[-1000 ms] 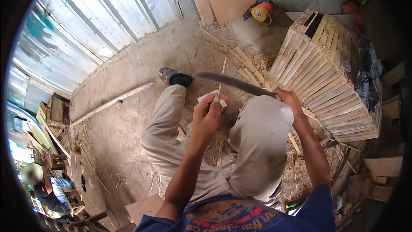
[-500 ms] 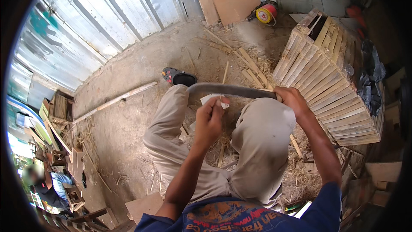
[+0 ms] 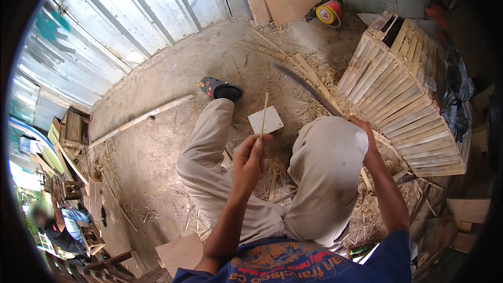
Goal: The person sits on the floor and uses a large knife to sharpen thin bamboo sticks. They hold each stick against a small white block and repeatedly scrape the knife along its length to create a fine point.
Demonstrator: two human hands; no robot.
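Over the white slab point(image 3: 273, 120), a thin wooden stick point(image 3: 264, 109) projects from the left hand point(image 3: 248, 163), near end pinched between thumb and fingers; contact with the slab cannot be told. Judged light, stiff, easily snapped; hold close to one end. Right hand point(image 3: 363, 128) grips the long blade point(image 3: 310, 88) at its base, judged heavier.

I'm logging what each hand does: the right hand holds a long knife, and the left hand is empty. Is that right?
Not quite: the left hand is not empty. The head view shows it pinching a thin stick between thumb and fingers. The rest stands: the right hand holds a long knife.
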